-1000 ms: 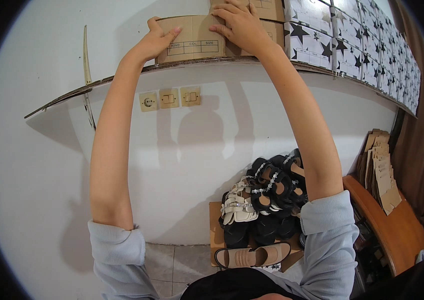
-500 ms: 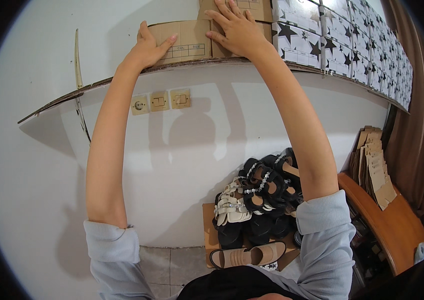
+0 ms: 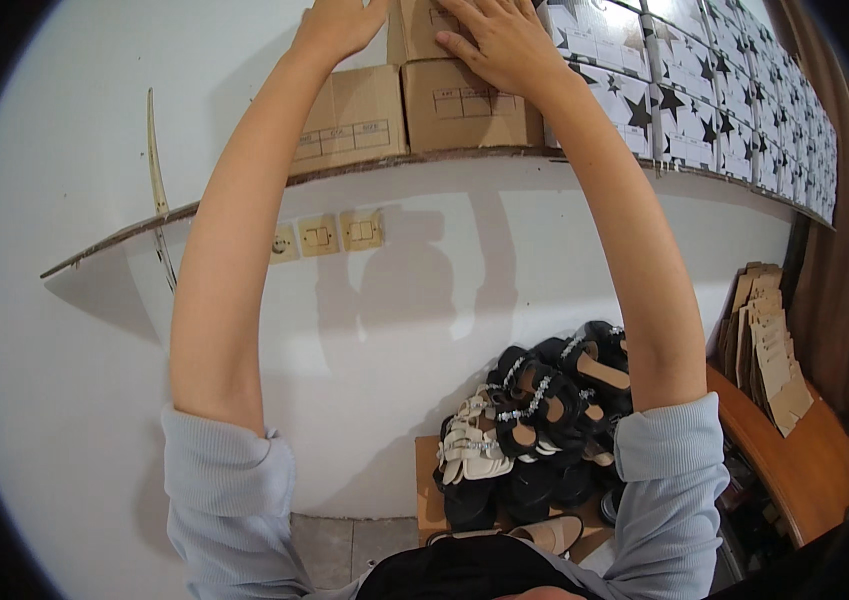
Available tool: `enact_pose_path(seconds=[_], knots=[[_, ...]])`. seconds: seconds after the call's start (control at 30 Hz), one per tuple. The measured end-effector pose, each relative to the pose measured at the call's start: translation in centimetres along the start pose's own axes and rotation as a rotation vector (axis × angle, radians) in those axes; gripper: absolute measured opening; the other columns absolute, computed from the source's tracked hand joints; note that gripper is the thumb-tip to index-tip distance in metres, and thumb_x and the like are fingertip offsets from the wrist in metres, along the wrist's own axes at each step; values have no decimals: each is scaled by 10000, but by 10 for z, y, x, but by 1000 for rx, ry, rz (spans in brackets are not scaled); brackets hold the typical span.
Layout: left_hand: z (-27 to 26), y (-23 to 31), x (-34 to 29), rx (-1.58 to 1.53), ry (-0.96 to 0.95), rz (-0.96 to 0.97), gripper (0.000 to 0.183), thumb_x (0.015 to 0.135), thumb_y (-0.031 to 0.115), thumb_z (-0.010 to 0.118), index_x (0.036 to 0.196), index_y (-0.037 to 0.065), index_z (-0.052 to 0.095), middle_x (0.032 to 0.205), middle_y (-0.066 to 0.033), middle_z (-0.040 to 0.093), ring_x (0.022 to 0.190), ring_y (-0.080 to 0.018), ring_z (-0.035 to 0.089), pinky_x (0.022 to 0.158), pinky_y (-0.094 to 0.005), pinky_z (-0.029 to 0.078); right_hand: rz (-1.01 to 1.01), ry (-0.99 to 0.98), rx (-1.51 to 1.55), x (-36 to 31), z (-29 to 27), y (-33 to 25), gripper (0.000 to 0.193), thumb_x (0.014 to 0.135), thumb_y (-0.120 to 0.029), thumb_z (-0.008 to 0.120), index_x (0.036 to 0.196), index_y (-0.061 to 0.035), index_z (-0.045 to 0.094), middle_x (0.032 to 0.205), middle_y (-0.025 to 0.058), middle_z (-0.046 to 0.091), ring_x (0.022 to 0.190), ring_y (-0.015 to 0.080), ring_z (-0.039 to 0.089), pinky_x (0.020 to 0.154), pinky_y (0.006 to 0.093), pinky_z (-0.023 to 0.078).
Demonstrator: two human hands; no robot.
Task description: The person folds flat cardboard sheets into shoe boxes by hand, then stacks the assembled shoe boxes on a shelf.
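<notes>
Item: plain brown cardboard box (image 3: 424, 25), upper tier, top centre of the frame; only its lower part showing, the rest cut off by the frame edge.

Left hand (image 3: 339, 25): lying flat with fingers spread, pressing on the box's left face at the top edge of the frame. Not clamped around anything.

Right hand (image 3: 504, 45): lying open, palm down, fingers fanned across the box's right front and overlapping the lower right cardboard box (image 3: 479, 105). Hands apart, one at each side of the box.

Below: lower left cardboard box (image 3: 349, 120) and its right-hand neighbour sitting side by side on the curved wall shelf (image 3: 144, 225), touching each other.

Right of these: row of white boxes with black stars (image 3: 684, 105), running along the shelf toward the upper right.

Handling note, as judgement: pressing evenly with both palms, keeping the box square over the seam between the two lower boxes, avoiding nudging either one toward the shelf edge, reaching overhead with little sight of the top.

Elsewhere: three wall switches (image 3: 324, 235) under the shelf; heap of black and white sandals (image 3: 534, 420) at lower centre; stack of flat cardboard pieces (image 3: 769, 345) on a wooden counter (image 3: 814, 470) at lower right.
</notes>
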State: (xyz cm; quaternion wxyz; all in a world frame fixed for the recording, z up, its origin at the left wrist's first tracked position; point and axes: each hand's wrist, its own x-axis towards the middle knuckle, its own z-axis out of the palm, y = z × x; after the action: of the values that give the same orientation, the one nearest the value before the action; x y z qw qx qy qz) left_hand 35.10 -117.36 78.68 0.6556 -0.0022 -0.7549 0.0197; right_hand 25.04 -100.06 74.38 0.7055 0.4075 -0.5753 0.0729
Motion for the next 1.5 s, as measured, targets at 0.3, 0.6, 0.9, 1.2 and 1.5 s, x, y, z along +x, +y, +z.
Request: enact_pose_path(seconds=[0.3, 0.6, 0.9, 1.2, 1.5], knots=[[30, 14, 88, -356, 53, -45, 683, 913, 367, 422, 1408, 6, 122, 1351, -303, 326, 1273, -371, 331, 1058, -394, 279, 323, 49, 66, 24, 18, 10, 739, 886, -475, 426, 1356, 66, 247, 1408, 296, 215, 1326, 383, 210, 1086, 413, 202], [45, 33, 110, -302, 97, 41, 624, 905, 244, 424, 1434, 114, 119, 1365, -259, 336, 1269, -343, 346, 1040, -416, 303, 351, 60, 75, 21, 14, 4, 789, 879, -504, 430, 1335, 115, 249, 1392, 282, 270, 1320, 338, 252, 1081, 376, 230], [38, 32, 94, -268, 97, 95, 600, 904, 305, 447, 1412, 92, 210, 1342, -272, 367, 1239, -364, 387, 1034, -399, 319, 343, 55, 13, 19, 22, 13, 807, 875, -520, 431, 1342, 108, 236, 1401, 272, 261, 1328, 331, 241, 1083, 370, 231], [24, 6, 105, -170, 87, 144, 580, 918, 324, 424, 1394, 52, 235, 1372, -273, 313, 1275, -361, 333, 1051, -409, 285, 311, 182, 77, 22, 31, 0, 891, 832, -618, 423, 1356, 80, 246, 1414, 260, 244, 1324, 345, 240, 1072, 376, 240], [31, 111, 45, 293, 86, -52, 597, 915, 373, 382, 1412, 85, 217, 1491, -173, 20, 1366, -382, 21, 1035, -643, 44, 344, 167, 244, 13, 48, 16, 811, 852, -442, 504, 1354, 114, 194, 1430, 274, 181, 1346, 361, 169, 1107, 389, 134]])
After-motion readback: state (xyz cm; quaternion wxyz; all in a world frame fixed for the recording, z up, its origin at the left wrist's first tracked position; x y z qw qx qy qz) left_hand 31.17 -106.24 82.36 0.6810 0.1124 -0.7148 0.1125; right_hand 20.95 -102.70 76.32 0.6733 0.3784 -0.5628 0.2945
